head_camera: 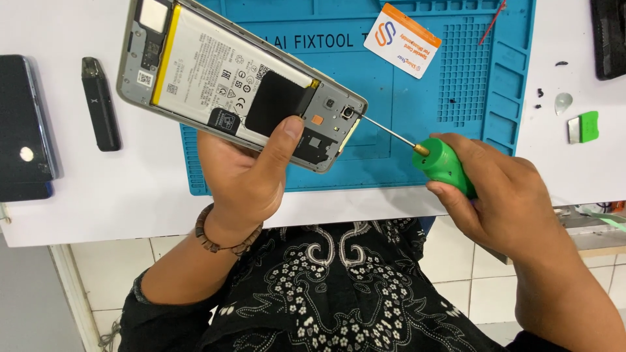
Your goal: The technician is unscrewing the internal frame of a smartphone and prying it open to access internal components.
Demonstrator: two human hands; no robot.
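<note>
My left hand (244, 176) is clamped under the opened phone (238, 81), above the blue mat (417, 98); my right hand (502, 195) grips the green screwdriver (443, 163), tip seated at the phone's corner screw. Keep it square, press lightly.

light: bright, even, from above | shadows: soft, short, under left hand (244, 173) and phone (238, 81) | glare: spot on dark phone (25, 127) at left | focus: sharp throughout | blur: none | distortion: slight bowing at table (98, 195) edge
</note>
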